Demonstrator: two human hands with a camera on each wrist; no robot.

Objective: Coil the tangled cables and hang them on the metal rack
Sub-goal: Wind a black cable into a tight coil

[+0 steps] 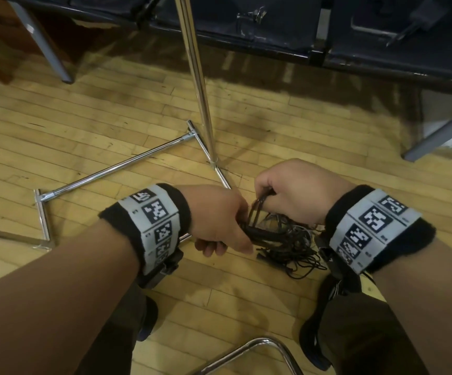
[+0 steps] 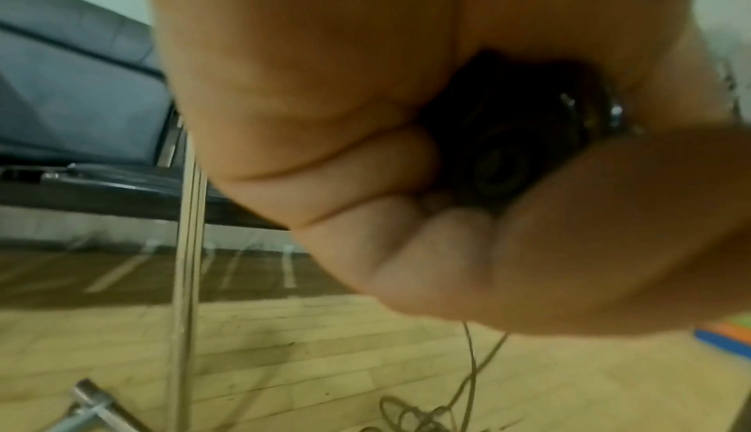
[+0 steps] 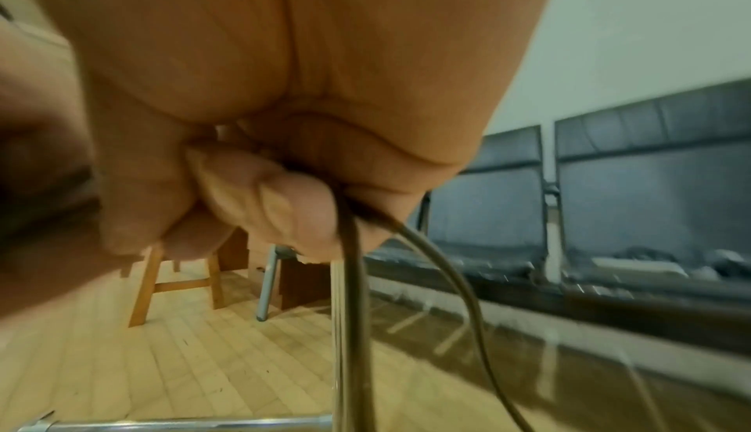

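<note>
Wooden plank floor, dark seating behind. Left hand grip clamped round the gathered black cable loops; right hand grip pinched on one strand rising from that bundle. Loose tangle of thin black cables lies on the floor directly below and right of both grips. Chrome metal rack upright stands just beyond the grips, vertical; right hand slightly nearer it. Coiling unfinished, judged.

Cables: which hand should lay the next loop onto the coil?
Probably the right hand: it pinches a free strand above the loose cables on the floor, while the left hand grips the gathered coil and is better kept as anchor.
</note>
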